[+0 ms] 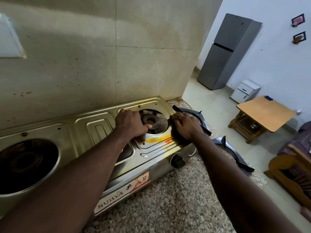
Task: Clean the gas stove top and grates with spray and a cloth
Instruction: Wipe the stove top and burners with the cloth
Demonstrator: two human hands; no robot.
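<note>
Granite counter (pixel 176 199): right hand (pixel 184 126) hides the stove's (pixel 101 125) far corner.

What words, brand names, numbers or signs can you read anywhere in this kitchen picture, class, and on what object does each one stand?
"SURYA": on the white label on the front panel of the gas stove.
Sticker beside that label, on the same panel: red and white with small figures and symbols, too small and blurred to read.
Two framed pictures on the far wall: no text can be made out.
Nothing else readable.
</note>
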